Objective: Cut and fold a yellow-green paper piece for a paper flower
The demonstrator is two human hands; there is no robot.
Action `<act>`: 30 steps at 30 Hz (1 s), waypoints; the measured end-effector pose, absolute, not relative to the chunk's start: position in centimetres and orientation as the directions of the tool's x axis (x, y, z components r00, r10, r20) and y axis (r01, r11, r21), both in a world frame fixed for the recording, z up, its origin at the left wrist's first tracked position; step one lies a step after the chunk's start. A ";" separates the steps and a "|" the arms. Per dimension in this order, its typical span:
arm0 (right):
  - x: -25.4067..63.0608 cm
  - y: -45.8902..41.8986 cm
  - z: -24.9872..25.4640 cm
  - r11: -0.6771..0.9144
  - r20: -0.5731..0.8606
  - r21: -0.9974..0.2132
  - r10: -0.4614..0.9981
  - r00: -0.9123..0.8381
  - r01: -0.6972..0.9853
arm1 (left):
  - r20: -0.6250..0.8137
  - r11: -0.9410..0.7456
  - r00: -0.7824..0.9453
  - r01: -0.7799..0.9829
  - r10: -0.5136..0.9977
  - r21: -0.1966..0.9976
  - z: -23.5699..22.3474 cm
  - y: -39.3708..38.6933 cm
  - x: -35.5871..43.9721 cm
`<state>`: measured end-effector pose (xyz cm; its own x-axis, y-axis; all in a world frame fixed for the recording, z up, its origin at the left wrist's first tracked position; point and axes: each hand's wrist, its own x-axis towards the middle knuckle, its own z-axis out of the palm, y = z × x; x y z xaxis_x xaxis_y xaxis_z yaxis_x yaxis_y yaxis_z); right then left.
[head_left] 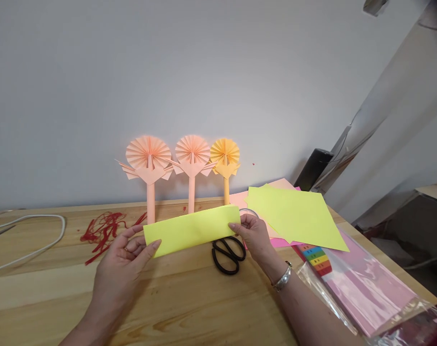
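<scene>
Over the pale wooden tabletop [42,298], the left hand [119,274] and right hand [252,238] pinch opposite ends of a folded yellow paper strip [191,230] between thumb and fingers, keeping it taut and level near black-handled scissors [228,254].

Bright, even light, soft shadows, slightly stretched edges.

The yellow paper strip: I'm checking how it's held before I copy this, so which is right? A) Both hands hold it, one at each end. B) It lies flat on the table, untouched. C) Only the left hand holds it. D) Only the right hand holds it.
A. The left hand grips one end of the yellow paper strip, and the right hand grips the other.
</scene>
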<state>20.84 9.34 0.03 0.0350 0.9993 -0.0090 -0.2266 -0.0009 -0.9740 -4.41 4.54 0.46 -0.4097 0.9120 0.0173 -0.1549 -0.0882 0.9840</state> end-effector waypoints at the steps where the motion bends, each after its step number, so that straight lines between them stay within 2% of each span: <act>1: 20.9 9.3 0.1 0.001 -0.007 -0.975 0.999 0.035 -0.221 | 0.014 -0.084 -0.406 -0.154 0.914 0.985 0.4 4.5 -4.4; 8: 21.0 9.7 -0.3 0.014 0.004 -0.984 0.998 0.058 -0.179 | 0.006 -0.060 -0.361 -0.140 0.932 0.988 0.4 4.6 -4.5; 23: 21.1 9.5 0.5 0.013 0.006 -0.945 1.000 0.025 -0.328 | 0.008 -0.045 -0.368 -0.092 0.930 0.995 1.4 4.2 -4.1; 27: 21.2 9.4 0.6 -0.022 0.000 -0.955 0.997 -0.074 -0.297 | 0.015 -0.047 -0.358 -0.080 0.933 0.996 1.2 4.3 -4.1; 30: 21.4 9.5 0.4 -0.047 -0.041 -0.967 0.999 -0.030 -0.251 | 0.017 -0.045 -0.370 -0.067 0.929 0.997 1.3 4.3 -4.1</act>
<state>21.35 9.48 0.40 -0.0296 0.9987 -0.0408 -0.2507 -0.0470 -0.9669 -4.09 4.34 1.25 -0.3701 0.9288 0.0167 -0.0672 -0.0447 0.9967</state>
